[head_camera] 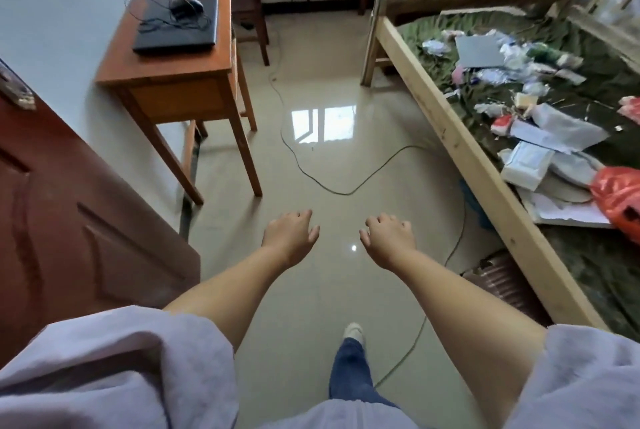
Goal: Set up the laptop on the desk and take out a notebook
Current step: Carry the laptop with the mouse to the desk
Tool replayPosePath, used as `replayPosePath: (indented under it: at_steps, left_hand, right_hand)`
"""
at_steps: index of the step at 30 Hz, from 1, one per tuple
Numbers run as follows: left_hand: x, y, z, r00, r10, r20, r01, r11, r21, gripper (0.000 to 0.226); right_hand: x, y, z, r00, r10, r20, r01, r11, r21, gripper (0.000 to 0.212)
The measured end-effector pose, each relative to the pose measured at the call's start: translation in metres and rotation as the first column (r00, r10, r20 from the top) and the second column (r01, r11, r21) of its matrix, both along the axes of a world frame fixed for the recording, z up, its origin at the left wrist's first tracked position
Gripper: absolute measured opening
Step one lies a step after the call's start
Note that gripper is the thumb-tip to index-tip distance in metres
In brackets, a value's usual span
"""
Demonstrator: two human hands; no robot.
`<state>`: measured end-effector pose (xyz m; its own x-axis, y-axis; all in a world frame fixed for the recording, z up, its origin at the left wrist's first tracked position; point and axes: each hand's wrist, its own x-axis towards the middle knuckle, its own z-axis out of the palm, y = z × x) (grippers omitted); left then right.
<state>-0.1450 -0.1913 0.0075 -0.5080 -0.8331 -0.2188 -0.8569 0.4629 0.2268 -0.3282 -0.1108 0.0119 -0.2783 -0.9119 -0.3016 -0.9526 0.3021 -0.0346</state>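
A closed black laptop point(178, 25) lies flat on a small wooden desk point(166, 82) against the left wall. A black mouse point(185, 5) sits on its lid, with the cord looped across it. My left hand point(291, 236) and my right hand point(389, 238) hang over the bare floor, well short of the desk, both holding nothing with fingers loosely curled and apart. A flat grey booklet or pad point(479, 50) lies among the clutter on the bed; I cannot tell if it is a notebook.
A dark red door point(69, 227) stands open at the left. A wooden bed frame point(460, 148) on the right holds papers, packets and a red bag point(620, 196). A cable point(311, 172) snakes across the glossy floor. A chair point(251, 9) stands behind the desk.
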Motion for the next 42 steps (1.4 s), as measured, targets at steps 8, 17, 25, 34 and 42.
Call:
replayPosePath:
  at_steps: [8,17,25,34,42]
  left_hand:
    - [-0.103,-0.119,0.008,0.997,0.073,-0.024,-0.072,0.997,0.020,0.042]
    - [-0.166,-0.295,0.010,0.985,0.154,-0.073,-0.156,0.987,-0.024,0.044]
    - [-0.213,-0.489,0.018,0.983,0.181,-0.035,-0.180,0.983,0.025,0.043]
    - [-0.261,-0.664,0.021,0.961,0.265,-0.078,-0.267,0.964,-0.016,0.038]
    - [-0.218,-0.769,0.022,0.711,0.687,-0.153,-0.682,0.726,0.090,0.040]
  right_hand:
    - [-0.120,-0.135,0.012,0.999,0.037,-0.026,-0.036,0.999,0.036,0.043]
    - [-0.167,-0.330,0.006,0.986,0.164,0.004,-0.164,0.986,0.009,0.043]
    - [-0.217,-0.528,0.024,0.985,0.156,0.076,-0.155,0.988,-0.019,0.042]
    - [-0.269,-0.727,0.019,0.964,0.266,0.032,-0.266,0.964,0.022,0.041]
    - [-0.241,-0.915,0.029,0.800,0.600,0.005,-0.600,0.800,0.009,0.044]
